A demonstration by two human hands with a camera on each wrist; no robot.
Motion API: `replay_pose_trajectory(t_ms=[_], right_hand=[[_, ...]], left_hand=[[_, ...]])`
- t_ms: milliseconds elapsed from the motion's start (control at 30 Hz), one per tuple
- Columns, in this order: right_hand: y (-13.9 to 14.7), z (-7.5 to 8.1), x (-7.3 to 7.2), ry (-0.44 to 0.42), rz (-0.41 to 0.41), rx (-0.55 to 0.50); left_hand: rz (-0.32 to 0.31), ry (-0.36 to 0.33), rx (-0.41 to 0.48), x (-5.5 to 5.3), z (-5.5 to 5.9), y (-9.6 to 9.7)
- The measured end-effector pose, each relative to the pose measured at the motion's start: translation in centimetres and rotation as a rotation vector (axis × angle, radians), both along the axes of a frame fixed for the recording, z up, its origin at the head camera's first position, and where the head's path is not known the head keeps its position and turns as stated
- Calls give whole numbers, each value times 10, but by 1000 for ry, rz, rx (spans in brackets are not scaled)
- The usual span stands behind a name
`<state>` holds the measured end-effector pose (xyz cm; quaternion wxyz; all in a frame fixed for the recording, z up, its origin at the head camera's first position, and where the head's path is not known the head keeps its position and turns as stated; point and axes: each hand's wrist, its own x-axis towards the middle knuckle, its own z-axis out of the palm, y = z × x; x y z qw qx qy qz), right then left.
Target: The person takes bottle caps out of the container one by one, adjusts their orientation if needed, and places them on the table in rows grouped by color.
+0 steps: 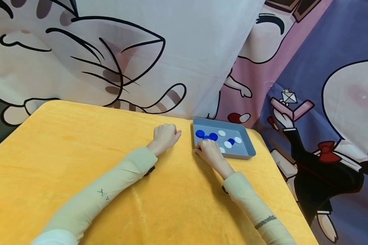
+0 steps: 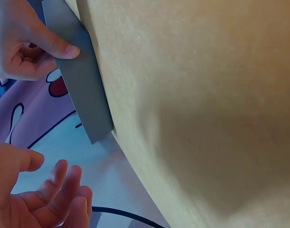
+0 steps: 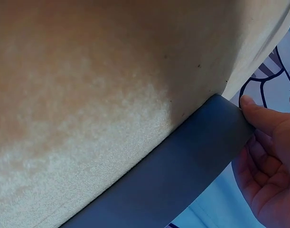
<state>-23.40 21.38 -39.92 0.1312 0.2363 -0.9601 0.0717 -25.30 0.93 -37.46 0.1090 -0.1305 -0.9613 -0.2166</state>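
A shallow grey-blue tray (image 1: 248, 149) sits on the yellow cloth, with several blue discs (image 1: 200, 133) and white discs (image 1: 238, 140) scattered inside. My right hand (image 1: 211, 152) pinches the tray's near left corner. In the right wrist view its thumb (image 3: 261, 116) lies along the outside of the wall, while the other fingers curl over the rim. Left of the tray, my left hand (image 1: 165, 136) hovers above the cloth. The left wrist view shows its fingers (image 2: 52, 190) loosely bent, with nothing held. Part of the tray's near left interior is hidden behind my right hand.
Yellow cloth (image 1: 64, 153) covers the table, whose far edge runs just behind the tray. A printed curtain with a cartoon cat (image 1: 135, 61) hangs behind it, and another printed panel (image 1: 312, 102) hangs along the right side.
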Motion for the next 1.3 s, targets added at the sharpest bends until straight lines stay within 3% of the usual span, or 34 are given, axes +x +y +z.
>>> replay_pose_trajectory(t_ms=[167,333,600,1033,1300], right_hand=[[-4,-1,1,9,14,-4],[-9,-1,3,15,23,-5],[-14,-1,6,24,53,3],[-22,2,4,-15,57,29],[-24,3,4,-2,82,28]], left_hand=[[-2,-28,10,-5,-2,5],[-7,-98,24,-11,-6,8],[24,-170,39,-22,-14,12],[53,-190,1,-38,-19,28],[37,-179,-48,-40,-18,37]])
